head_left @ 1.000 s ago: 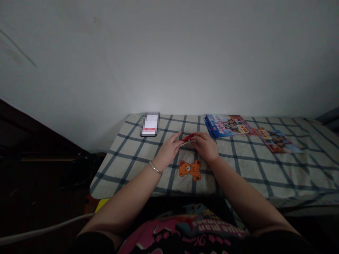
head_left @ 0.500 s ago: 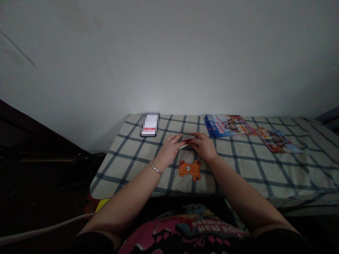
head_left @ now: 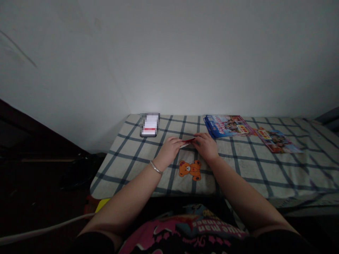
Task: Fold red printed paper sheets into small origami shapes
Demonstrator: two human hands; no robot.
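Pale wall (head_left: 169, 63) rises behind a tabletop (head_left: 112, 190) spread with a checked cloth (head_left: 254, 169), light with dark bands. Near the middle of it, a thin red-and-white piece (head_left: 188, 141) lies between the two hands, its ends partly hidden by the fingers. The left hand (head_left: 168, 152) has its grip closed on the near-left end, and a silvery bangle (head_left: 155, 167) circles that wrist. The right hand (head_left: 207, 148) grips the other end, its fingers bent over the top. Whether the piece touches the cloth is unclear. Just below the hands, towards the person, an orange bear (head_left: 190, 170) shows flat on the cloth. Beyond the left hand, near the wall, lies a phone (head_left: 149, 127) with a lit, partly blurred screen. Past the right hand sits a stack of colourful booklets (head_left: 225, 126), with one more booklet (head_left: 279, 141) to its right. White cable (head_left: 47, 228) runs at lower left, beside something yellow (head_left: 102, 203).
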